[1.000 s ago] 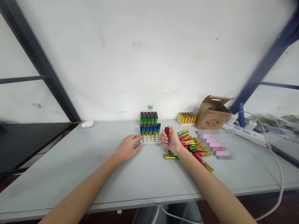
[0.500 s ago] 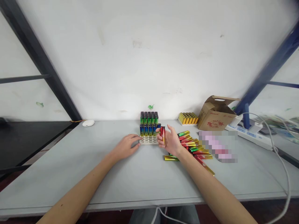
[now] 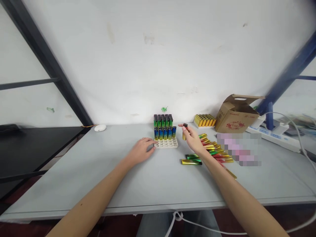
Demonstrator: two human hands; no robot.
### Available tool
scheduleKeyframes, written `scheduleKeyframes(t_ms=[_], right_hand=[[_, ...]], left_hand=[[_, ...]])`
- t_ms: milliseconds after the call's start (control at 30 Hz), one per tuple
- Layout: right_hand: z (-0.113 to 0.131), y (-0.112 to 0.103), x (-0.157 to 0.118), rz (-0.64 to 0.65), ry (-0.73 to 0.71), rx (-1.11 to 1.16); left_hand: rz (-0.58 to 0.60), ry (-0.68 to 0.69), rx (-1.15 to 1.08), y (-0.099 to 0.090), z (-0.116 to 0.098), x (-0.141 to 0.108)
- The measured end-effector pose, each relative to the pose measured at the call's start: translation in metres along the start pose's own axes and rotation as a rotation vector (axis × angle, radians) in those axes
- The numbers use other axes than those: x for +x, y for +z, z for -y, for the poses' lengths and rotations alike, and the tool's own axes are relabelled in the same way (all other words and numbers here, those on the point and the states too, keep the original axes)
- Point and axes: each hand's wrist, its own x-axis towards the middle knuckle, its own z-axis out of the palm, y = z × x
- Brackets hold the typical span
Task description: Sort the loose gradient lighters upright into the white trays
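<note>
A white tray with holes (image 3: pixel 168 144) stands on the table, its front rows vacant. A row of blue-and-gold lighters (image 3: pixel 165 134) stands upright in it, with several green lighters (image 3: pixel 163 122) behind. My left hand (image 3: pixel 142 152) lies at the tray's left edge, fingers apart and fingertips touching it. To the right of the tray, my right hand (image 3: pixel 193 140) is closed around a red-and-gold lighter (image 3: pixel 184 134), held upright with its black top showing. Beneath and beside that hand lies a loose pile of red, green and gold lighters (image 3: pixel 217 153), partly hidden by my wrist.
Yellow lighters (image 3: pixel 204 120) fill another white tray by the wall. Right of it stands an open cardboard box (image 3: pixel 235 120). A white power strip (image 3: pixel 274 136) with cables lies at the right. A small white case (image 3: pixel 100 128) sits at the back left, near a black surface (image 3: pixel 37 148).
My right hand has moved right, away from the tray, and turned over with the lighter still in it. My left hand keeps its place at the tray. The view has shifted slightly.
</note>
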Motion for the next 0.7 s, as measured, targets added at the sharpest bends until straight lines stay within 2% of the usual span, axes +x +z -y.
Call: scheduleKeyframes(t_ms=[167,333,600,700], right_hand=[[-0.009,0.002,-0.002,0.170,-0.084,-0.142],[-0.014,0.007,-0.003,0.130,-0.091,-0.137],[-0.021,0.006,-0.002,0.120,-0.147,-0.203],[-0.022,0.006,-0.002,0.074,-0.141,-0.194]], left_hand=[[0.005,0.006,0.015,0.001,0.000,-0.001],[0.023,0.002,0.033,0.002,-0.002,-0.003],[-0.032,-0.021,0.030,0.006,-0.007,-0.003],[-0.027,-0.039,0.028,0.005,-0.008,-0.003]])
